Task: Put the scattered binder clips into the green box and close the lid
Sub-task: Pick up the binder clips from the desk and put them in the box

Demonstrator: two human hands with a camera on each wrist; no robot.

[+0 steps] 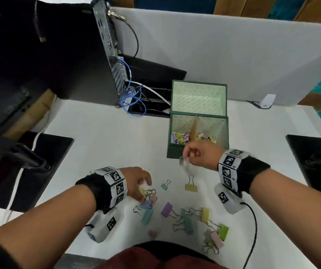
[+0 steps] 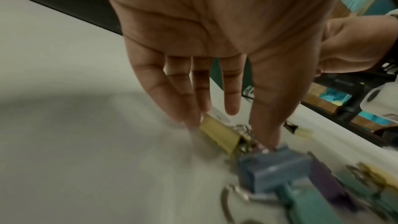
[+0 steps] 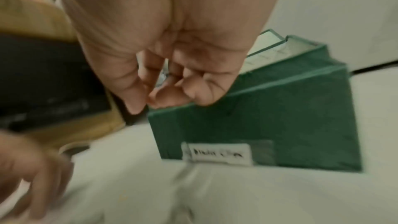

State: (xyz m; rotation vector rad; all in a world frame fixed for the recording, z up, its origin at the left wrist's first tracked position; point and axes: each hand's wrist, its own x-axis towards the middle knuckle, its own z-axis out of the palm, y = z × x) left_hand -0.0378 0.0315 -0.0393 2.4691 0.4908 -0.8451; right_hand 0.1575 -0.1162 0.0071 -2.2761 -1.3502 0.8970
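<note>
The green box (image 1: 177, 150) stands open mid-table, its lid (image 1: 199, 88) upright behind it and several pastel binder clips (image 1: 181, 137) inside. The right wrist view shows its labelled front wall (image 3: 280, 117). My right hand (image 1: 187, 155) hovers at the box's front edge, fingers curled round a blurred silvery binder clip (image 1: 183, 162), whose metal shows between the fingers (image 3: 161, 77). My left hand (image 1: 144, 184) reaches down with fairly straight fingers (image 2: 185, 105) touching a yellow clip (image 2: 219, 134). Several more clips lie near the front: teal (image 1: 164, 186), yellow (image 1: 191, 187), purple (image 1: 167, 209).
A computer tower (image 1: 105, 55) with blue cables (image 1: 132, 100) stands at the back left. Black mats lie at the left (image 1: 45, 162) and right (image 1: 310, 158). A white partition (image 1: 233, 55) closes the back. A black cable (image 1: 252, 230) trails from my right wrist.
</note>
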